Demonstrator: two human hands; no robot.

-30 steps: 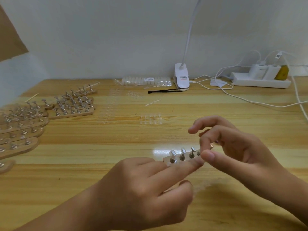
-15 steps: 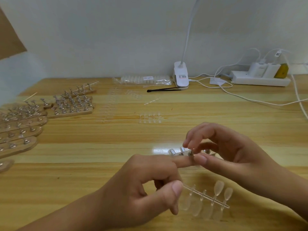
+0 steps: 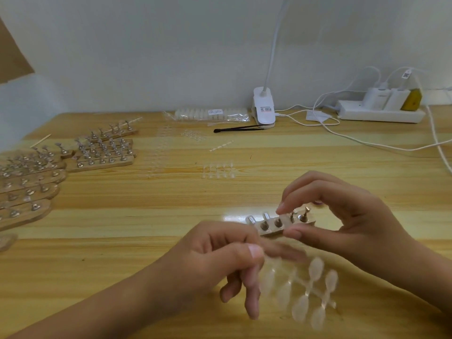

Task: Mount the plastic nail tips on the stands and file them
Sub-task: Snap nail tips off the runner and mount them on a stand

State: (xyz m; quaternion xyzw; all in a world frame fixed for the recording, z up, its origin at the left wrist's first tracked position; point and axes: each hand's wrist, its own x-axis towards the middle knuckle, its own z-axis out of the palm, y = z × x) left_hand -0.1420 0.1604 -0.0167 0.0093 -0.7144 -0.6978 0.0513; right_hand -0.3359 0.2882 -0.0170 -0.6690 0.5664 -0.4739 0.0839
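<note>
Two hands: right hand pinching stand; left hand, now withdrawn, holds tip sprue; mounting pending.

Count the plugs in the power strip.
3, in a row on the strip: left white plug, middle white plug, yellow plug at the right end. None seems hidden.

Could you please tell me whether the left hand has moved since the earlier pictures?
Yes. The left hand has drawn back toward the person, off the small wooden stand.
</note>
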